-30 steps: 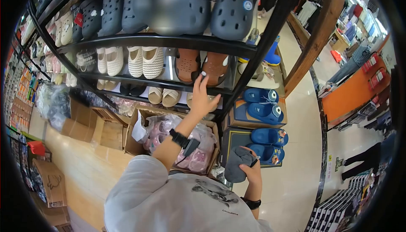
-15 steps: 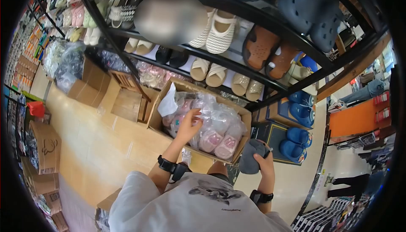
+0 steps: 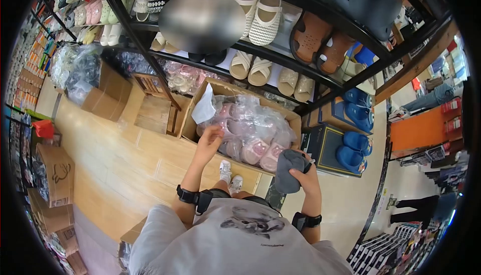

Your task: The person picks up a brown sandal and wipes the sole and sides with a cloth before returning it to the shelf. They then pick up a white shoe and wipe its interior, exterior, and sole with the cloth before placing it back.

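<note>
My right hand point(image 3: 307, 176) is closed around a dark grey rounded item point(image 3: 289, 172) at the right front corner of a cardboard box; its exact kind I cannot tell. Over the box's left front edge hovers my left hand point(image 3: 210, 141), fingers loosely bent and apart, nothing showing in them. Several pink sandals point(image 3: 254, 151) in clear plastic bags point(image 3: 265, 124) fill the cardboard box point(image 3: 188, 119). A white sheet point(image 3: 204, 105) stands up at the box's back left.
Behind the box rises a black metal rack point(image 3: 280, 53) of sandals and clogs. A small wooden chair point(image 3: 153, 119) stands to the left. Blue clogs point(image 3: 352, 154) sit on a dark shoebox point(image 3: 323, 150) at the right. Cardboard boxes point(image 3: 54, 172) line the far left.
My left hand has moved left and back from the bagged sandals to the box's front edge, fingers more bent. My right hand has brought the grey item slightly left and up.
</note>
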{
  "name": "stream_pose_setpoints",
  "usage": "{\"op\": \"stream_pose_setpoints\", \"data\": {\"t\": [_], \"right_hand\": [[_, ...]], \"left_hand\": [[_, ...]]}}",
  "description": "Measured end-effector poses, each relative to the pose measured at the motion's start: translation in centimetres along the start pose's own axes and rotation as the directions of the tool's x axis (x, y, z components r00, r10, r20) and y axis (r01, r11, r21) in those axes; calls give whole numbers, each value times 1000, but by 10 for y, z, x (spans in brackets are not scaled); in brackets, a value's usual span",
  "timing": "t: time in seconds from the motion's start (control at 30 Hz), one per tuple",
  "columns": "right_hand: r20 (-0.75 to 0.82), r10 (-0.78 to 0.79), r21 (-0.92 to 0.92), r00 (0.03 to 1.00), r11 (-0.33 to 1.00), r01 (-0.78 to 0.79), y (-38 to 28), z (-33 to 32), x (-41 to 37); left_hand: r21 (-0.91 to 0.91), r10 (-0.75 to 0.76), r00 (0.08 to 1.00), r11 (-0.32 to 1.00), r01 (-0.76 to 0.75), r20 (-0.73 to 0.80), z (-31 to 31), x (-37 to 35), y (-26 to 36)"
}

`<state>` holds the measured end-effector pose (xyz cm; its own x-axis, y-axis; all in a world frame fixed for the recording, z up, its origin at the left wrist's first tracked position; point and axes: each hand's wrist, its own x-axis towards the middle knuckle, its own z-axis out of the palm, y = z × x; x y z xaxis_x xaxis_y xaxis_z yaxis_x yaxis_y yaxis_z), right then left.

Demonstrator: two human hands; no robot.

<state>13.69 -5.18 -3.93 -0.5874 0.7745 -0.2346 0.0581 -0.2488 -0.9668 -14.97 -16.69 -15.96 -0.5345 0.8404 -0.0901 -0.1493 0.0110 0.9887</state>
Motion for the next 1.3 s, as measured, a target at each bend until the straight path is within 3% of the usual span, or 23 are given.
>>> {"op": "stream_pose_setpoints", "data": {"t": [0.17,0.3,0.57,0.73,0.8,1.07,1.23,1.3], "right_hand": [[-1,-30,30,1000,999,30,4,2,-26],[-43,-32,81,999,996,36,29,-16,-53],[-237,-8,125,972,991,39,51,-57,-84],[-277,10,141,961,989,31,37,-44,-66],[-271,-2,137,962,990,41,30,-31,-50],[-400,-29,118,916,990,83,18,65,10],[-492,44,158,869,987,40,16,120,21],[-528,61,166,847,986,33,15,137,22]], "left_hand": [[154,-52,983,988,25,174,23,-34,16],[177,-50,978,984,13,202,31,-55,30],[10,-84,976,996,84,203,23,-56,46],[-5,-87,962,996,91,260,23,-13,57],[-21,10,945,1000,-3,327,19,16,57],[-73,50,837,997,-12,545,-18,140,87],[-26,147,891,988,-150,429,-29,218,114],[123,345,924,922,-367,166,-21,245,125]]}}
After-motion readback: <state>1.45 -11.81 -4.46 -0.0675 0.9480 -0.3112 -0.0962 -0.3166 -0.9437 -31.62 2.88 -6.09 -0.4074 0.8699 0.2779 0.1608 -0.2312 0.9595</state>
